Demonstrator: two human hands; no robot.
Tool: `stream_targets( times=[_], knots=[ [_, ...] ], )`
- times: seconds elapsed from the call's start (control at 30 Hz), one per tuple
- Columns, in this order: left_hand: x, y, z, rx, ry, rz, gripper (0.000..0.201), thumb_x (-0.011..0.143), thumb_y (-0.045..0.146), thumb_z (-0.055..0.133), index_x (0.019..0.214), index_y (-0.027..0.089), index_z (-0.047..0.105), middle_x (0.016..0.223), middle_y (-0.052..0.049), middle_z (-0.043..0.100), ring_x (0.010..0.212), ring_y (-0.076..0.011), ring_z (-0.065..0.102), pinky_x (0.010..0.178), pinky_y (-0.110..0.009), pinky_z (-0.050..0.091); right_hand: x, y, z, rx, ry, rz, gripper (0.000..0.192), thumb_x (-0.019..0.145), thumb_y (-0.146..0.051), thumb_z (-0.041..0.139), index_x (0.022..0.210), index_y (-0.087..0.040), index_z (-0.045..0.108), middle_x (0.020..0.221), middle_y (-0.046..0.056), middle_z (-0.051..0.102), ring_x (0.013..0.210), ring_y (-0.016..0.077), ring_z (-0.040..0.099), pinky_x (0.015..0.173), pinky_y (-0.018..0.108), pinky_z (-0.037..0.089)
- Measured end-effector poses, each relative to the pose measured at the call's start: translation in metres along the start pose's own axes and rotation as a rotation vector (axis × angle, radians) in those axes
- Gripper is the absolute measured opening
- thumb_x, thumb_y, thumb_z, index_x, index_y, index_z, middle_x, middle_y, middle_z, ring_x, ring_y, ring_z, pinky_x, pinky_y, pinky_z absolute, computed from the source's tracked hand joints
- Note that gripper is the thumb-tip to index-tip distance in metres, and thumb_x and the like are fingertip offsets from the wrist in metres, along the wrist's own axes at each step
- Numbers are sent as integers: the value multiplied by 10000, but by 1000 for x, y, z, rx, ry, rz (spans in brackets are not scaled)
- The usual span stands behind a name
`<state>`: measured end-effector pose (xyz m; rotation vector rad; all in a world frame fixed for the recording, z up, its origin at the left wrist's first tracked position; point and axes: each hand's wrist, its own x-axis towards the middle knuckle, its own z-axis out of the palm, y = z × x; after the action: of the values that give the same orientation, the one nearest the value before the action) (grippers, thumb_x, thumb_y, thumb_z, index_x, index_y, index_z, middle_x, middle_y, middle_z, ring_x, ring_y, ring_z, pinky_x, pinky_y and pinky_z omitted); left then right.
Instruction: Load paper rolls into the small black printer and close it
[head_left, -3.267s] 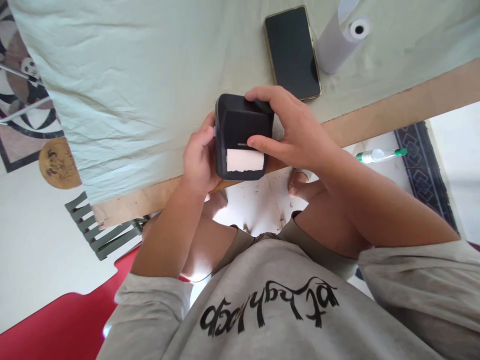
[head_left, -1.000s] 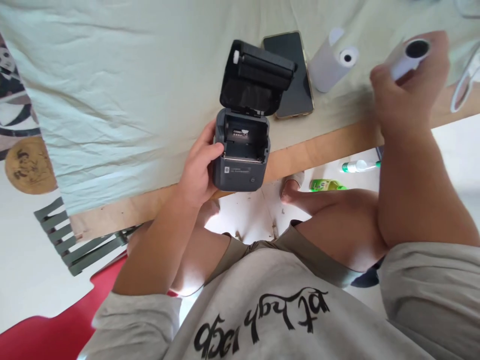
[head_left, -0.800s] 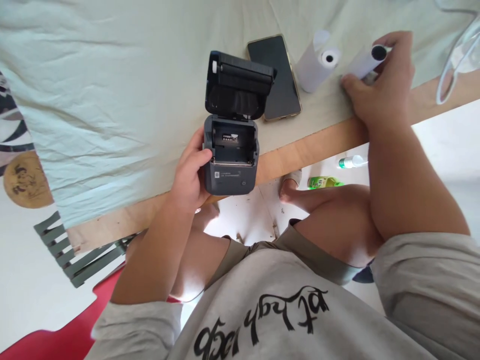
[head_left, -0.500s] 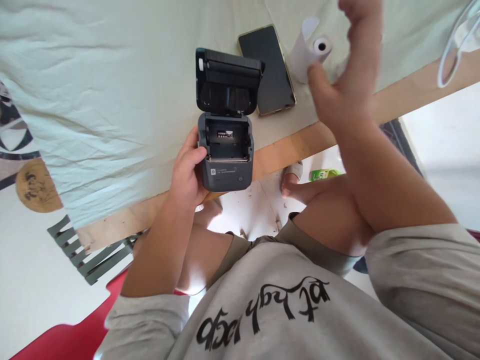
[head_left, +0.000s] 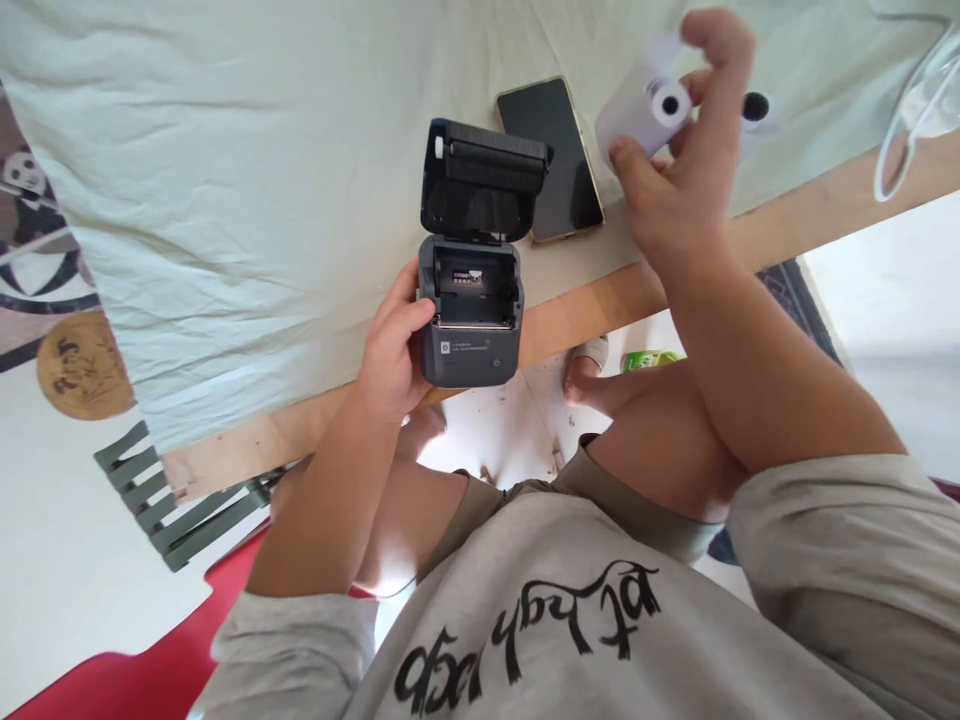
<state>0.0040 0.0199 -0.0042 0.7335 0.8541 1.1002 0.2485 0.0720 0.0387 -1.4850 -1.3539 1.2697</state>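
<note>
My left hand (head_left: 394, 350) grips the left side of a small dark grey label printer (head_left: 474, 360), thumb on its upper edge. The printer's lid (head_left: 484, 185) is swung up, and its paper bay shows nothing but a small printed label inside. At the right, my right hand (head_left: 686, 190) is closed around a white paper roll (head_left: 637, 115), thumb on the near side and fingers at the far side. A loose flap of paper sticks up from the roll. Just beyond those fingers is a second white roll (head_left: 766, 112) with a wide dark core, partly hidden.
A black phone or small tablet (head_left: 559, 140) lies behind the printer lid. The table has a pale green cloth (head_left: 262, 200) and a wooden front edge (head_left: 585, 310). A white cable (head_left: 896, 130) lies at the far right. A red chair (head_left: 172, 625) is at the lower left.
My right hand has come down from above and its fingers have closed round the paper roll. The second roll has come into sight beside it. My left hand still holds the open printer.
</note>
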Motion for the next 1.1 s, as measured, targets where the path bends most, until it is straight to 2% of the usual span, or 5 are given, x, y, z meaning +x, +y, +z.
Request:
stream_targets(
  times=[0.23,0.43,0.57,0.83,1.1],
  knots=[
    [0,1,0,19,-12,-35,357,807,383,670,1137,246,685,1061,-49,742,928,-245,700,780,-374,589,-28,13,17,436,44,158,288,793,-346,731,1026,-299,568,929,1,607,906,171,618,763,308,589],
    [1,0,-1,9,-39,-20,378,824,383,655,1164,222,692,1070,-63,736,926,-238,695,800,-387,576,-37,15,23,661,-65,197,386,772,-240,791,1102,-304,602,950,-44,603,794,114,619,726,279,620],
    [0,0,-3,12,29,-21,364,820,367,660,1151,220,704,1039,-59,757,886,-242,703,784,-398,550,-38,17,25,700,-61,269,456,787,-238,813,1178,-325,596,927,-63,614,765,96,641,668,259,619],
    [-1,4,1,-3,17,-53,332,801,349,664,1113,254,725,1011,-32,766,884,-249,674,757,-407,541,-31,21,25,726,26,333,72,889,-251,694,948,-218,670,928,4,668,849,114,702,581,172,567],
    [-1,3,2,5,11,-39,326,810,356,654,1107,242,723,1031,-40,766,925,-265,673,806,-427,534,-30,26,20,676,-86,340,270,840,-459,725,1000,-265,627,972,12,683,954,183,704,731,295,616]
  ],
)
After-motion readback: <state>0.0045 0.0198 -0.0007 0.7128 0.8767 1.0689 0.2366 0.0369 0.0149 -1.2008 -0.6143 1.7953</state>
